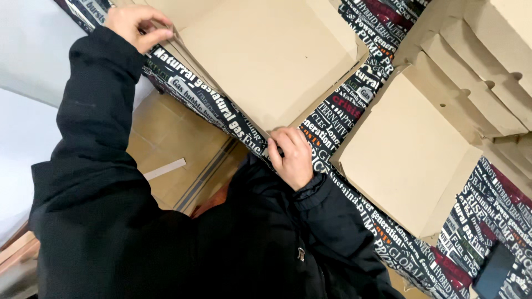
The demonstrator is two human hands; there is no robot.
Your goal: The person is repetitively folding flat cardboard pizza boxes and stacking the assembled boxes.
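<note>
While it lies flat on the tabletop (332, 119), the unfolded cardboard box blank (266, 55) is held at two edges: the left grip (136, 25) pinches its far corner between thumb and fingers, and the right grip (291, 155) presses closed on its near corner. Material: plain brown card, creased, with flaps. Covering: black cloth printed with white and red lettering. Adjacent: one folded flat box (407, 152) just beside; further stacked boxes (487, 72) behind; dark phone (495, 270) near the edge.
</note>
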